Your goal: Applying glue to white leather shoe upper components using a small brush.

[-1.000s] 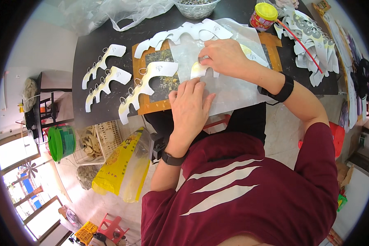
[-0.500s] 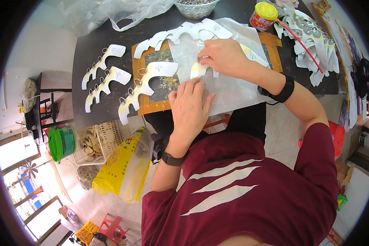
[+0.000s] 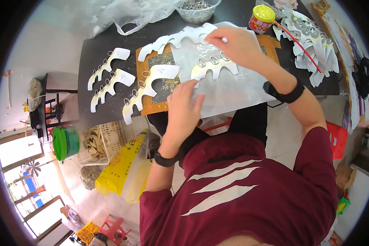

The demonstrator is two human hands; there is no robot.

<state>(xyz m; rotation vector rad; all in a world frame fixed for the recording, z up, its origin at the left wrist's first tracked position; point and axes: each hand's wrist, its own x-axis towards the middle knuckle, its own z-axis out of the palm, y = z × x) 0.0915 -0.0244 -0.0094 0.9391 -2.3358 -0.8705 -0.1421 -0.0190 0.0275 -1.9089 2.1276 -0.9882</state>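
A scalloped white card strip with a yellowish band lies on a translucent plastic sheet, and several metal rings stand up along its upper edge. My left hand is open, its thumb apart, with fingertips at the strip's lower left end. Above the strip's right part, my right hand is raised with curled fingers; whether anything small sits in them cannot be made out. Just beyond it runs a row of overlapping white scalloped strips. A ringed strip lies left of my left hand.
More ringed strips lie at the table's left. At the back are a clear bowl of metal rings and a plastic bag. A yellow-lidded tub, a red stick and piled ringed strips occupy the right.
My right hand has lifted off the strip and moved up and right, uncovering its rings. My left hand has shifted slightly down and left.
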